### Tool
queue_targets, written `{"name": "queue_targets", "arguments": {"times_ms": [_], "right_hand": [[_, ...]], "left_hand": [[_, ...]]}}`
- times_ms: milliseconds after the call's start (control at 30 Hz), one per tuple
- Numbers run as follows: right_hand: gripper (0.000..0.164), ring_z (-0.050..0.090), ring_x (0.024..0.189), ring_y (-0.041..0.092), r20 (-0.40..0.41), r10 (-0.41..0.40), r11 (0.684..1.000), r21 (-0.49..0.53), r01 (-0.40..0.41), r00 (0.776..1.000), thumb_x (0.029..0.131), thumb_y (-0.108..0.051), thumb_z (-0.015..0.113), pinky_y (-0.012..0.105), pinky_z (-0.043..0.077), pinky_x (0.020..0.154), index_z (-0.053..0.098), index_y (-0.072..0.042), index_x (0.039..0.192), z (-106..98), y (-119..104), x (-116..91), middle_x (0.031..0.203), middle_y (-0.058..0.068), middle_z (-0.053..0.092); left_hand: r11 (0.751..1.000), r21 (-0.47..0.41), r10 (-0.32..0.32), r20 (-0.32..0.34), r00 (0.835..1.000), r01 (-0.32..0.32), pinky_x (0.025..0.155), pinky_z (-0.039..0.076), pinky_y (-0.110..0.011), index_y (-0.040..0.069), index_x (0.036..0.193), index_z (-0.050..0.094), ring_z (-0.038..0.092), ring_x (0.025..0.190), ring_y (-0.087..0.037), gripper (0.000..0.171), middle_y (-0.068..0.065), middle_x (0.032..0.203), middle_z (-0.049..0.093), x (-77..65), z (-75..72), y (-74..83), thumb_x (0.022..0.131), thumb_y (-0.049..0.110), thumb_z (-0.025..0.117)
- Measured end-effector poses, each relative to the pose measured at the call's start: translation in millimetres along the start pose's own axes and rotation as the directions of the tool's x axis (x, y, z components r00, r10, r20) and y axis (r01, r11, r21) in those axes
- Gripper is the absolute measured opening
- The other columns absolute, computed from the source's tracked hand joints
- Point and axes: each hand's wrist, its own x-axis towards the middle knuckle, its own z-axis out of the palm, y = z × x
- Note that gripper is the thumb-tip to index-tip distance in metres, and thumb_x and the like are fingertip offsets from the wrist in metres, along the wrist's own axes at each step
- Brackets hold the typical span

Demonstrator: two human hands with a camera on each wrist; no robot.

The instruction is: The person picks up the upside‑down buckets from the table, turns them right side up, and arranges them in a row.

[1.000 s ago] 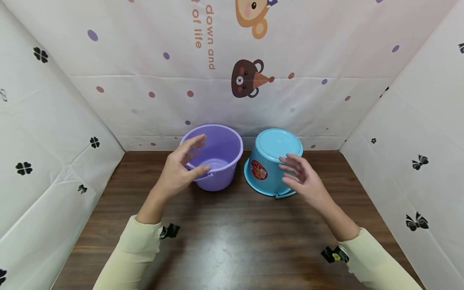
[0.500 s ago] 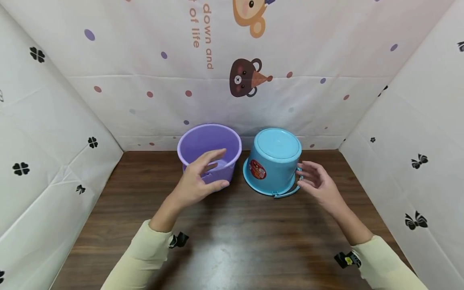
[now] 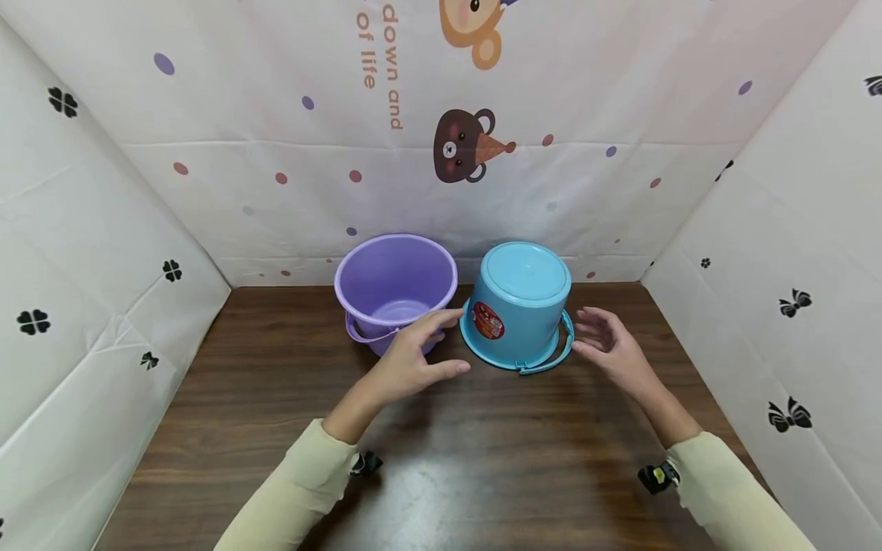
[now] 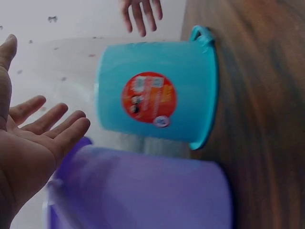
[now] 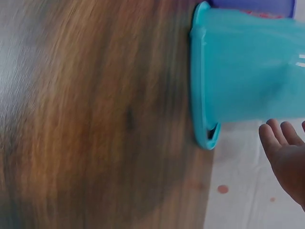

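A light blue bucket (image 3: 527,314) stands upside down on the wooden table, base up, with a red oval label (image 4: 149,99) on its side and its handle lying out at the rim. To its left a purple bucket (image 3: 396,279) stands upright with its mouth up. My left hand (image 3: 411,360) hovers in front of the purple bucket, fingers apart and holding nothing, left of the blue bucket. At the right of the blue bucket my right hand (image 3: 615,352) is held with loosely bent fingers, close to the handle and holding nothing.
A brown wooden tabletop (image 3: 482,459) lies under both buckets. Patterned white cloth walls rise behind (image 3: 310,214) and on both sides, and both buckets stand close to the back one.
My left hand has moved right, from the purple bucket's left side toward the blue bucket. My right hand has shifted right, from in front of the blue bucket to beside it. The buckets stay put.
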Motion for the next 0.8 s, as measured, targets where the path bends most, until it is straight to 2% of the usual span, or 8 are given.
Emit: {"name": "queue_targets", "arguments": {"times_ms": [100,167,233,300,367,433,600,800], "right_hand": [[0.069,0.053,0.131,0.014,0.015,0.053,0.998,-0.027,-0.053,0.998,0.099,-0.011,0.070,0.009,0.048,0.098,0.031,0.004,0.154,-2,11,3,0.153,0.029,0.041],[0.072,0.052,0.135,0.026,0.028,0.089,0.994,-0.064,-0.087,0.996,0.099,-0.013,0.070,0.012,0.049,0.100,0.030,0.003,0.156,-2,18,6,0.155,0.030,0.040],[0.074,0.048,0.140,0.039,0.043,0.122,0.989,-0.093,-0.117,0.992,0.099,-0.015,0.070,0.025,0.050,0.107,0.028,0.002,0.157,-2,24,9,0.157,0.029,0.039],[0.077,0.043,0.143,0.046,0.057,0.149,0.983,-0.117,-0.142,0.987,0.099,-0.016,0.071,0.041,0.047,0.114,0.026,0.001,0.159,-2,29,13,0.158,0.029,0.038],[0.080,0.038,0.146,0.047,0.073,0.174,0.978,-0.129,-0.164,0.982,0.098,-0.017,0.072,0.056,0.038,0.117,0.024,0.000,0.160,-2,34,16,0.160,0.029,0.035],[0.084,0.034,0.149,0.047,0.088,0.194,0.974,-0.134,-0.181,0.977,0.098,-0.019,0.073,0.062,0.032,0.119,0.020,-0.001,0.162,-2,38,19,0.162,0.029,0.031],[0.091,0.029,0.152,0.048,0.112,0.220,0.966,-0.164,-0.200,0.969,0.097,-0.025,0.074,0.065,0.028,0.120,0.016,-0.004,0.164,0,49,27,0.166,0.027,0.026],[0.091,0.026,0.153,0.048,0.128,0.217,0.965,-0.180,-0.192,0.968,0.097,-0.026,0.074,0.066,0.028,0.120,0.015,-0.006,0.165,4,57,32,0.168,0.025,0.022]], "left_hand": [[0.998,-0.016,-0.059,0.032,0.998,0.060,0.111,0.049,-0.044,0.014,0.153,0.049,0.053,0.139,-0.027,0.076,-0.006,0.153,0.053,4.0,10.6,-9.6,0.087,0.024,0.085],[0.995,-0.016,-0.103,0.049,0.994,0.103,0.111,0.049,-0.043,0.014,0.154,0.047,0.054,0.138,-0.026,0.077,-0.005,0.155,0.051,5.9,17.5,-16.4,0.088,0.026,0.085],[0.990,-0.003,-0.139,0.058,0.989,0.139,0.112,0.049,-0.042,0.015,0.155,0.045,0.053,0.139,-0.024,0.079,-0.005,0.156,0.049,7.8,24.2,-23.5,0.088,0.029,0.084],[0.986,0.019,-0.164,0.060,0.985,0.163,0.112,0.048,-0.042,0.014,0.157,0.042,0.053,0.139,-0.025,0.083,-0.005,0.158,0.047,10.1,30.8,-31.4,0.088,0.033,0.084],[0.982,0.046,-0.185,0.059,0.981,0.182,0.112,0.048,-0.044,0.014,0.159,0.039,0.051,0.140,-0.029,0.086,-0.007,0.159,0.044,12.8,36.9,-39.3,0.088,0.035,0.084],[0.975,0.068,-0.216,0.053,0.975,0.213,0.113,0.047,-0.046,0.012,0.161,0.035,0.049,0.142,-0.033,0.091,-0.009,0.161,0.042,15.8,42.5,-47.5,0.088,0.036,0.084],[0.951,0.109,-0.294,0.018,0.956,0.290,0.118,0.039,-0.052,0.012,0.163,0.027,0.042,0.147,-0.040,0.099,-0.015,0.165,0.035,24.2,52.8,-66.3,0.088,0.039,0.083],[0.940,0.085,-0.329,-0.033,0.944,0.331,0.123,0.031,-0.055,0.013,0.165,0.024,0.034,0.153,-0.034,0.102,-0.014,0.166,0.034,38.3,63.1,-84.8,0.086,0.033,0.085]]}}
